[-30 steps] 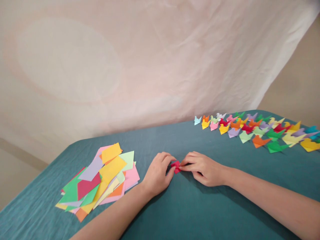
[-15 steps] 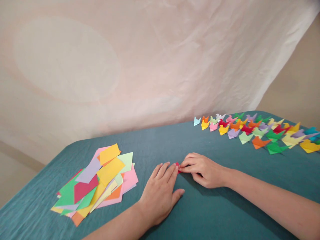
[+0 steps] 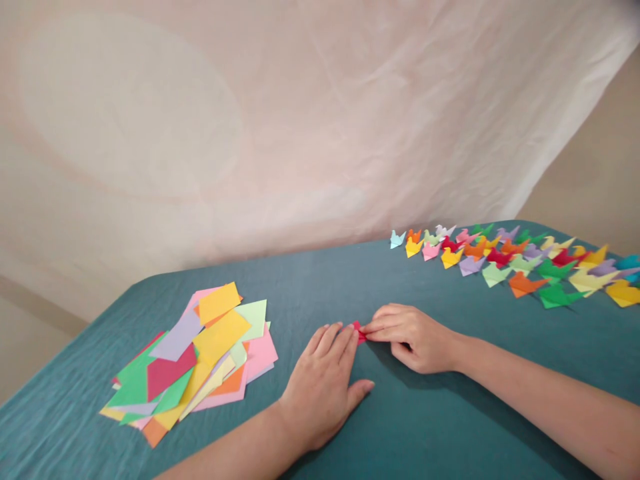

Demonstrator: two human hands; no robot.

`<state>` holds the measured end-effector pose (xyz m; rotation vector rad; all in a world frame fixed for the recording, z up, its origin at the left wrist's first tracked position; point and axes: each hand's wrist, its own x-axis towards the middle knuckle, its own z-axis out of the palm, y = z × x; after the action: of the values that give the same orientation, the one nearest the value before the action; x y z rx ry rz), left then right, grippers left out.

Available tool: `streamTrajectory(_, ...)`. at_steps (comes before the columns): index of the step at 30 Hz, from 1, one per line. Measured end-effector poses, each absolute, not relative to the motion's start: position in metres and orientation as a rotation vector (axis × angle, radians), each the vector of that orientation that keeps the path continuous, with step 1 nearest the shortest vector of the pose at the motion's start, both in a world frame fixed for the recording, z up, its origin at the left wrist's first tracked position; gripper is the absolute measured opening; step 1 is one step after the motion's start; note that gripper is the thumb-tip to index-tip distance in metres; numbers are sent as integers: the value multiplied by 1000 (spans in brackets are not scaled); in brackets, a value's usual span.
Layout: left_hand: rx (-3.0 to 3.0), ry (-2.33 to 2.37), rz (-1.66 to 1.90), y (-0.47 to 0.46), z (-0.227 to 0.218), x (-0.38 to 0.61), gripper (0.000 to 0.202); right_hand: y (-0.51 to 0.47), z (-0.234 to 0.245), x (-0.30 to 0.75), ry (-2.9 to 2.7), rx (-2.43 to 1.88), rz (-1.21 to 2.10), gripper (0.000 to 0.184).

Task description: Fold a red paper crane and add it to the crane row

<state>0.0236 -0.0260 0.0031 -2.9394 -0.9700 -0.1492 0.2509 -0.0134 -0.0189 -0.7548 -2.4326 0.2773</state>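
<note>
A small piece of folded red paper (image 3: 362, 336) lies on the cloth between my two hands, mostly covered by fingers. My left hand (image 3: 325, 380) rests flat, palm down, its fingers stretched out and the index fingertip on the paper's left part. The thumb stands away to the right. From the right, my right hand (image 3: 404, 337) has its fingertips and thumb drawn together at the paper's right edge. Which layers it pinches is hidden.
A loose pile of coloured paper sheets (image 3: 220, 333) lies to the left on the teal tablecloth (image 3: 320, 280). Several rows of small folded paper birds (image 3: 525, 285) stand at the back right. Behind the table hangs a pale cloth (image 3: 320, 133).
Slightly more of the red paper shows between my fingertips, as my right fingers have shifted a little to the right. My left hand stays pressed flat. The whole view has moved slightly.
</note>
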Motion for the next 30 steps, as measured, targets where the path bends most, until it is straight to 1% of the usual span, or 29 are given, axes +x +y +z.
streamTrajectory(19,-2909,-934,-168,-26,3,24,63,-15,-15,251,-2526,-751,218,43)
streamTrajectory(30,-2914,-933,-182,-26,4,24,62,-14,-16,252,-2528,-749,210,47)
